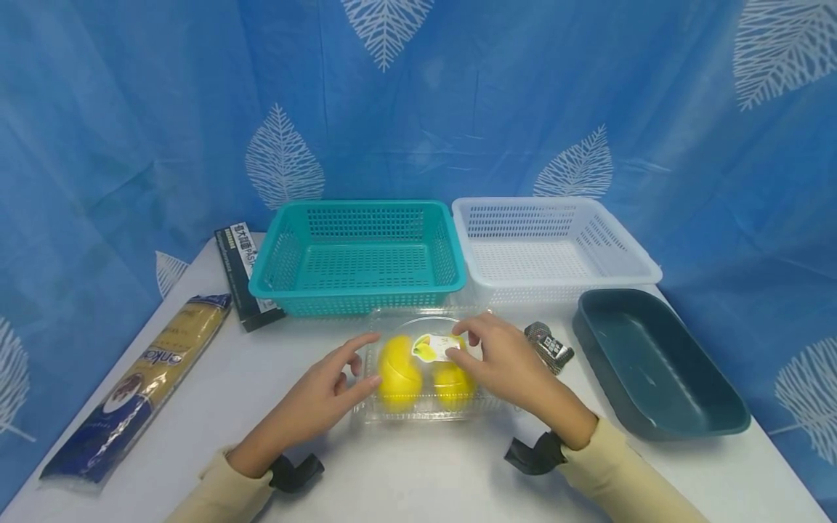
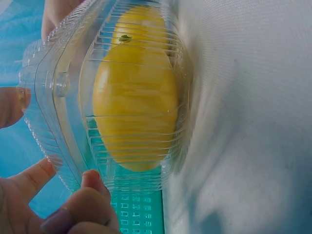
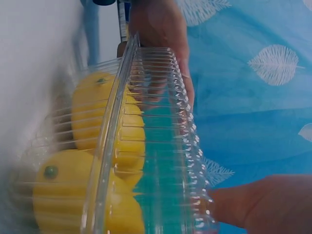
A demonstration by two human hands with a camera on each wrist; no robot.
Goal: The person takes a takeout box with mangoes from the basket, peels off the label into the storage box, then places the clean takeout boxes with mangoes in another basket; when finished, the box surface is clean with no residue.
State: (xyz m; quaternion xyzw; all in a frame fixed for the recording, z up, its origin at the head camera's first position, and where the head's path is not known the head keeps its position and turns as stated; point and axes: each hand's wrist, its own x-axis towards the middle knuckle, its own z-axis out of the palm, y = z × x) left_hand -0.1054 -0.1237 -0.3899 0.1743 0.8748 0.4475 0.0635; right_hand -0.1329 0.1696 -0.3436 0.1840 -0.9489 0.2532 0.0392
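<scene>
A clear plastic clamshell box (image 1: 428,407) stands on the white table, with yellow lemon-like fruits (image 2: 136,107) inside. On its lid is a white label (image 1: 434,348) picturing yellow fruit. At the box's left edge, my left hand (image 1: 327,385) touches the lid with thumb and index fingertips set apart; other fingers bend near the rim in the left wrist view. From the right, my right hand (image 1: 506,356) reaches over the lid, thumb and fingertips resting near the label. Its thumb (image 3: 234,204) meets the lid's top in the right wrist view.
Behind the box stand a teal basket (image 1: 360,295) and a white basket (image 1: 569,282). A dark green tub (image 1: 660,363) is at right, beside a small dark packet (image 1: 548,347). A long pasta bag (image 1: 140,388) and a black pasta box (image 1: 238,280) lie left.
</scene>
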